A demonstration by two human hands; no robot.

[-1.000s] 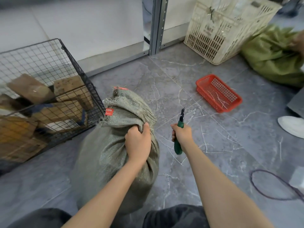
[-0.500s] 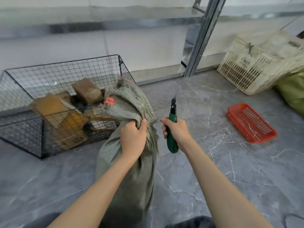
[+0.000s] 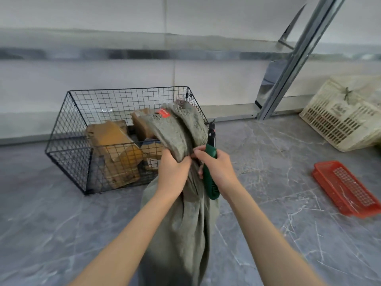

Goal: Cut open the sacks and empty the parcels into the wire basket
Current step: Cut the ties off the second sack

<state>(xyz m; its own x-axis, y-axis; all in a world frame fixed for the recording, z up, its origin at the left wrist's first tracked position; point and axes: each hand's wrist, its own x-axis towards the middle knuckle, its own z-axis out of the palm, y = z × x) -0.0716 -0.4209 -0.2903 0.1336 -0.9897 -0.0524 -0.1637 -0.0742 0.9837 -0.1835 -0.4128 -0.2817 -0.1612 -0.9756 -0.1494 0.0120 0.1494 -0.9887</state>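
While neck of sack stays uncut — left hand grip clamped on it, 6 o'clock of wire basket | right hand grip clamped on cutter, blade beside neck | parcels already in basket — cutting, emptying left

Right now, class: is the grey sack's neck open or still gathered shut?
Gathered shut: the left hand bunches the sack below its frayed top.

Sack's foot below the frame edge — its tie, perhaps, under the left hand.
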